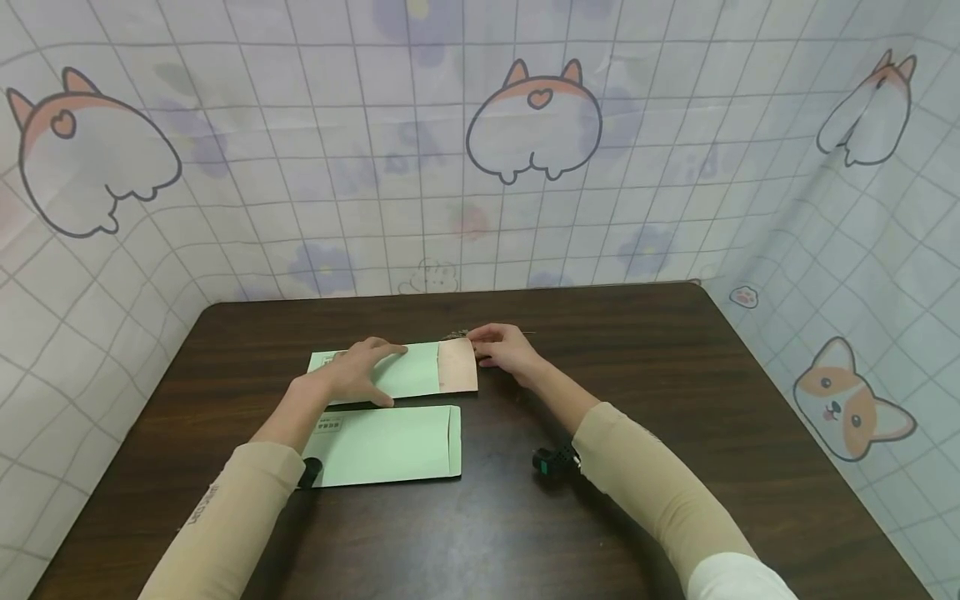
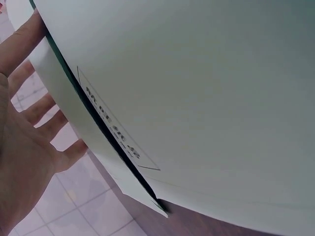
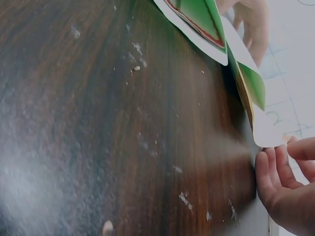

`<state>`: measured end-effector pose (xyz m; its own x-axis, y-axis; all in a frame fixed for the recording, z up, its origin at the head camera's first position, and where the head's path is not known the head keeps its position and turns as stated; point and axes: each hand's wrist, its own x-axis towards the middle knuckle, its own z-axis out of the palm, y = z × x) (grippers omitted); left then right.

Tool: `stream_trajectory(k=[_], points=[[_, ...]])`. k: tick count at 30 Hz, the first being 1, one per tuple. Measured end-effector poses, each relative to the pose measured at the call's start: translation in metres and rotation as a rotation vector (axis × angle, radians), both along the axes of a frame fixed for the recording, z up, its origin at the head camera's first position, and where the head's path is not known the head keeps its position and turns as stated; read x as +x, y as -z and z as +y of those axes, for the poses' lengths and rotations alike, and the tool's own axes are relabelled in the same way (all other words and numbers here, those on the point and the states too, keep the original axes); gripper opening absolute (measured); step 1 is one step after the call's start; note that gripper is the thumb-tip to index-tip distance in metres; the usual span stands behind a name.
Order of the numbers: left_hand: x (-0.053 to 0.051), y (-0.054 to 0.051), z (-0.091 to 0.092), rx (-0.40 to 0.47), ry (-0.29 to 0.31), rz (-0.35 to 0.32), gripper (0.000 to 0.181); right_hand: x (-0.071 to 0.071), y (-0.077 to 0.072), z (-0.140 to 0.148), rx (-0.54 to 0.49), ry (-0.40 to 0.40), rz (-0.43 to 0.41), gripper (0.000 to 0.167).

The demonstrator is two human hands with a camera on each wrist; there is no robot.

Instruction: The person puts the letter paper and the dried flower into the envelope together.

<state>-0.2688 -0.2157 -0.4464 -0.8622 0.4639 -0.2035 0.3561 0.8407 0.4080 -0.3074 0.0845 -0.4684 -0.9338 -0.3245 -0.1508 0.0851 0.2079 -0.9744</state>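
On the table lies a pale green envelope (image 1: 415, 367), its pinkish flap (image 1: 458, 365) unfolded to the right. My left hand (image 1: 352, 372) rests on it with fingers spread. At the flap's far right corner, the curled fingertips of my right hand (image 1: 508, 350) pinch the edge; the right wrist view shows these fingers (image 3: 266, 169) at the white flap (image 3: 267, 130). A thin dried sprig (image 1: 456, 334) shows behind the flap, partly hidden by the right hand. Nearer me is a second green envelope (image 1: 390, 446), its flap folded over. Printing (image 2: 113, 123) shows in the left wrist view.
A small black device (image 1: 553, 463) sits by the right forearm, and a dark round object (image 1: 310, 472) is at the left sleeve. Pale specks (image 3: 136, 68) dot the dark wooden table (image 1: 480, 542). A patterned cloth wall (image 1: 375, 208) surrounds the back and sides.
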Motion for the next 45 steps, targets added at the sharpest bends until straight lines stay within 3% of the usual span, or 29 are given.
stream_trajectory(k=[12, 29, 45], points=[[0.001, 0.000, 0.000, -0.006, 0.006, 0.008, 0.091, 0.003, 0.001, -0.003, 0.005, 0.060, -0.035, 0.027], [0.001, 0.000, 0.000, -0.010, 0.005, 0.012, 0.092, 0.009, -0.003, -0.017, -0.094, 0.012, -0.064, 0.035], [-0.001, -0.002, 0.002, -0.027, 0.005, 0.002, 0.092, 0.017, -0.006, -0.032, -0.063, -0.035, -0.029, 0.032]])
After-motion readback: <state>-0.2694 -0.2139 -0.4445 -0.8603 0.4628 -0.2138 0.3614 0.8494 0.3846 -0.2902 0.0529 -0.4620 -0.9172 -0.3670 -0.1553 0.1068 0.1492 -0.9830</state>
